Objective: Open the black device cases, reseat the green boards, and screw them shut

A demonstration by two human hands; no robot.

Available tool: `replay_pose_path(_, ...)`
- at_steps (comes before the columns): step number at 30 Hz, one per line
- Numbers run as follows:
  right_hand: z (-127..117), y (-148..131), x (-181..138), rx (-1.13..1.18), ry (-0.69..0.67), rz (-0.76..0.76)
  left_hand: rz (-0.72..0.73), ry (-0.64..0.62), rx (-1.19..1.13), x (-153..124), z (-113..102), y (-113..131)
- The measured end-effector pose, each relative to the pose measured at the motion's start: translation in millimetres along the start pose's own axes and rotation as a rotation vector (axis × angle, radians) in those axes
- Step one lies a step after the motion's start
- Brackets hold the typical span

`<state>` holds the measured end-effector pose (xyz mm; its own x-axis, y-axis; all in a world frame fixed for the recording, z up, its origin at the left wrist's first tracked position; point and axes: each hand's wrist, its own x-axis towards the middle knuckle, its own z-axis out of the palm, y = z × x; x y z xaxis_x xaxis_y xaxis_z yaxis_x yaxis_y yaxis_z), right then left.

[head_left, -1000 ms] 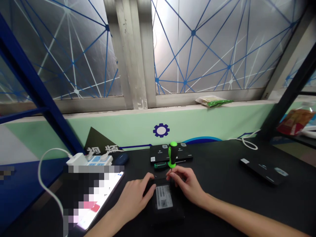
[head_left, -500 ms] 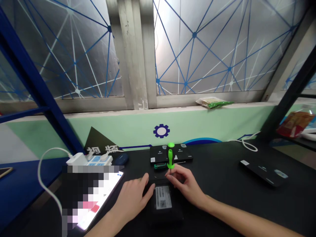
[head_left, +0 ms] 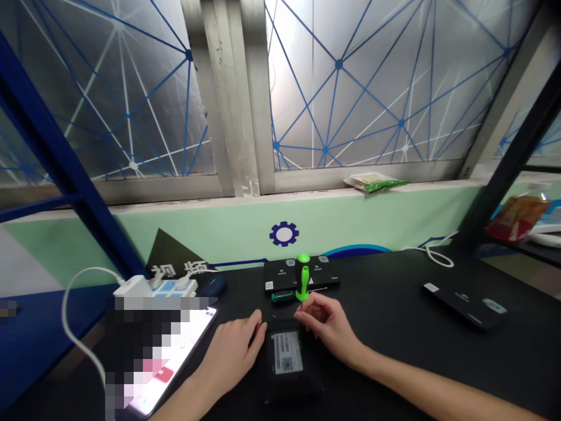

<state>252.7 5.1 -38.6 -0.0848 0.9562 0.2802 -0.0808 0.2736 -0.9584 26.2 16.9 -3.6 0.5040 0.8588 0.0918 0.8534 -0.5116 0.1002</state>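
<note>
A black flat box with a white label (head_left: 287, 356) lies on the black table (head_left: 385, 316) in front of me. My left hand (head_left: 232, 354) rests on its left edge, fingers together and lying flat against it. My right hand (head_left: 326, 324) pinches the shaft of a green-handled screwdriver (head_left: 302, 279), which stands upright with its tip at the box's far right corner.
A second green screwdriver (head_left: 283, 296) lies before another black box (head_left: 302, 273) at the back. A third black box (head_left: 464, 297) lies at the right. A phone (head_left: 175, 356) and a white power strip (head_left: 153, 286) with cable are on the left. A blue frame post rises at left.
The screwdriver stands a little more upright and its handle looks turned. My left hand has slid slightly left along the box's edge. The view has shifted a little.
</note>
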Motion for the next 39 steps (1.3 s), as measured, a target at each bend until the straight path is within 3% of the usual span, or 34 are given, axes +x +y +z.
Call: replay_pose_path(39,-3.0,-1.7,-3.6,-0.075,-0.099,-0.07,0.003,0.022,-0.019,0.3,5.8,-5.1)
